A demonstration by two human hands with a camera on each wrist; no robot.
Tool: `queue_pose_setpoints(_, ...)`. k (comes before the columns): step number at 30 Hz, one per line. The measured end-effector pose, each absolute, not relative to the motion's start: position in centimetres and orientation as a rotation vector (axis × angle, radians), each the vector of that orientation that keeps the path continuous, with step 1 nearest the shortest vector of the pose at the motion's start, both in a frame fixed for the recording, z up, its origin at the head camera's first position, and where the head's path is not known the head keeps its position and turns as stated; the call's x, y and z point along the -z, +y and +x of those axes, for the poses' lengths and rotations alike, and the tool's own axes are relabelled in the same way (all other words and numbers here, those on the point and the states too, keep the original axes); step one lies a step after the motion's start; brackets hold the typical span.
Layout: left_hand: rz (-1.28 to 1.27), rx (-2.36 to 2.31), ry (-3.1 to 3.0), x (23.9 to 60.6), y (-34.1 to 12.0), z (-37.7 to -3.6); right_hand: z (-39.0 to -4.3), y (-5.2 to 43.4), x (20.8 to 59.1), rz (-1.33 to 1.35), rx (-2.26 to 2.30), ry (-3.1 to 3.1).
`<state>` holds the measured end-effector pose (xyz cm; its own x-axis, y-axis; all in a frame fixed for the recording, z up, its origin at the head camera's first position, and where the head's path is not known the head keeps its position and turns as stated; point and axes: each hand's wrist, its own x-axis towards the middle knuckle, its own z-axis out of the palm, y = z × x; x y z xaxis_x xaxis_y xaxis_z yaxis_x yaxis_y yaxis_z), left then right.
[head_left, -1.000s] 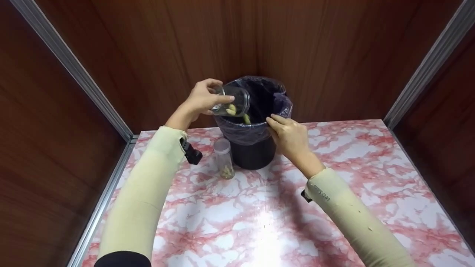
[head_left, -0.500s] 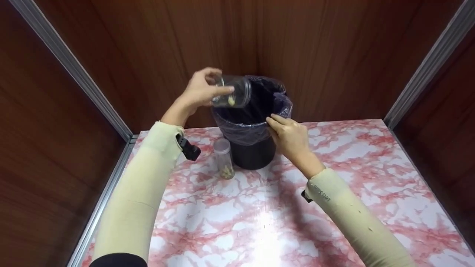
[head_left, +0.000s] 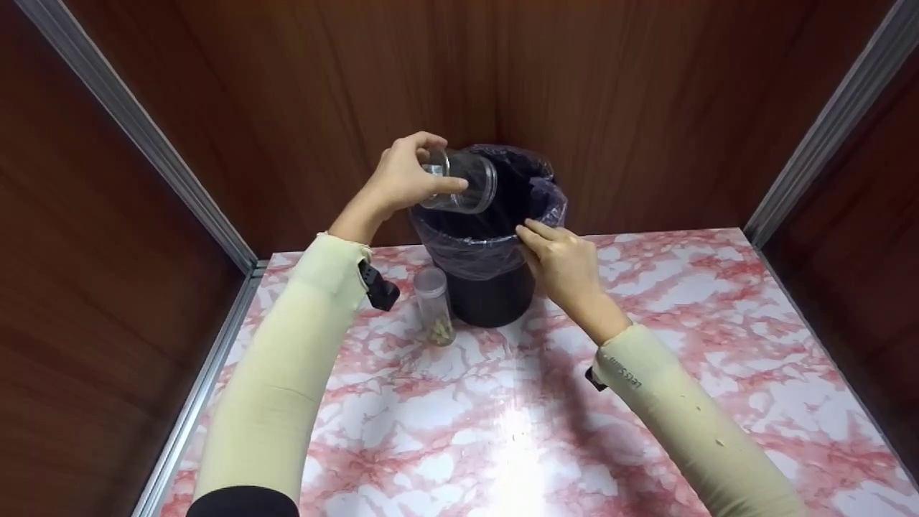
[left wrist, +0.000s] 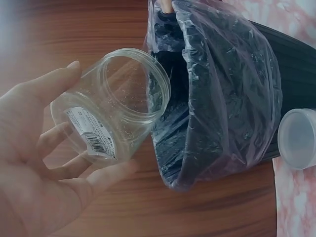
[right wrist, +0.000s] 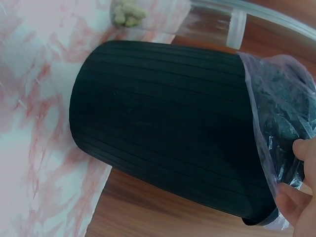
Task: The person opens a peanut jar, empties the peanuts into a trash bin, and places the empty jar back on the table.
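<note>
My left hand (head_left: 411,176) grips a clear jar (head_left: 470,183) tipped on its side over the trash can's opening. In the left wrist view the jar (left wrist: 128,94) has a barcode label near its base, its mouth faces the can, and only tiny crumbs show inside. The black trash can (head_left: 492,298) is lined with a translucent purple bag (head_left: 474,260) folded over its rim. At the rim's right side, my right hand (head_left: 563,266) pinches the bag's edge; the right wrist view shows thumb and fingers on the bag (right wrist: 279,94).
A tall clear lidded container (head_left: 434,309) with pale green pieces in its bottom stands left of the can. Beneath lies a red-and-white marbled table (head_left: 445,402). Brown wood-grain panels (head_left: 287,108) with metal edge strips rise behind and at both sides.
The yellow-green pieces seen in the jar earlier no longer show in it. My left hand lifted the jar, then moved it slightly right. The right hand stays at the rim.
</note>
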<state>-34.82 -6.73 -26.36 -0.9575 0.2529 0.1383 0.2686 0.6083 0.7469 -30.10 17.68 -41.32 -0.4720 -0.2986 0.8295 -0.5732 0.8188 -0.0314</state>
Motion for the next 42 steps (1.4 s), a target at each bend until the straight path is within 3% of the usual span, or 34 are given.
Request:
queue_pose_setpoints(19, -0.293, 1.072, -2.874, 27.1, -11.5, -35.1, -30.6, 18.2, 41.4, 0.628, -0.389, -2.097)
queue_pose_setpoints(26, -0.194, 0.909, -2.804, 29.3, -14.3, -35.5, -30.7, 18.3, 41.4, 0.63, -0.395, -2.117)
queue_pose_setpoints(42, -0.101, 1.131, -2.597, 36.7, -17.8, -35.9, -31.0, 18.8, 40.9, 0.628, -0.38, -2.12)
